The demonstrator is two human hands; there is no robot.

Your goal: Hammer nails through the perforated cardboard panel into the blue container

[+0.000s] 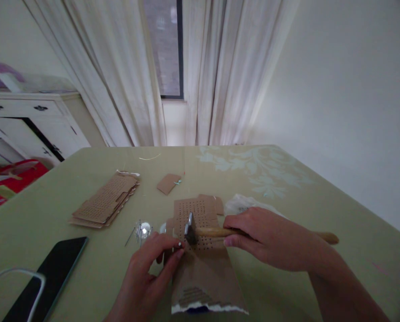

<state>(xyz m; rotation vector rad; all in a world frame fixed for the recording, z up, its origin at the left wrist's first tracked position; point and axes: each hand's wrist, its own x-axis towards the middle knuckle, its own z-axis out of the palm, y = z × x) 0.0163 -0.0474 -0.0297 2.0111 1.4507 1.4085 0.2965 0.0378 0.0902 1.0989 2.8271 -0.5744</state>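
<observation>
My right hand (257,235) is wrapped round the wooden handle of a hammer (213,231). The hammer's metal head is over a brown piece of cardboard (206,268) with rows of punched holes and a torn near edge. At the left side of that cardboard, my left hand (156,264) pinches a nail (180,244) between thumb and forefinger; only its small pale head shows. Several loose nails (138,231) lie by a shiny round object (146,227) just beyond the left hand.
A stack of perforated cardboard (106,197) lies to the left, with a dark tablet-like device (52,273) and white cable (35,275) nearer. Beyond are a small cardboard scrap (168,183) and a clear plastic bag (242,203). Curtains hang behind the table (146,172).
</observation>
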